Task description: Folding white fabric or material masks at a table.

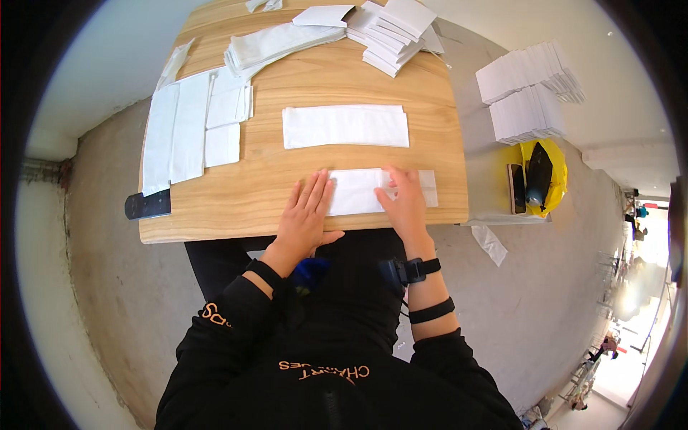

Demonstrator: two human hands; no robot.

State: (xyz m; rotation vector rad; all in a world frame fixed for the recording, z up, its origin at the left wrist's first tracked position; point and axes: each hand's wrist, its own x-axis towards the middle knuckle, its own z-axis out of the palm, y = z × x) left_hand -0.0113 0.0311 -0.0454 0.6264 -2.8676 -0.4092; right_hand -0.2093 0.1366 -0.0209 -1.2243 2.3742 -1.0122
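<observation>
A long, flat white bag [355,192] lies near the front edge of the wooden table, its right end [429,188] looking translucent. My left hand [308,208] rests flat over the left end, fingers stretched out. Toward the other end, my right hand [403,197] is bent over the bag, with thumb and fingers curled against its surface. Part of the bag is hidden under that hand. Just beyond it is another flat white stack [345,126], which neither hand touches.
White packs [190,132] lie side by side at the table's left. A long white pile [283,44] and stacked white cards [394,36] sit at the far side. More card stacks [527,89], a phone [516,188] and a yellow bag [555,179] are on the right.
</observation>
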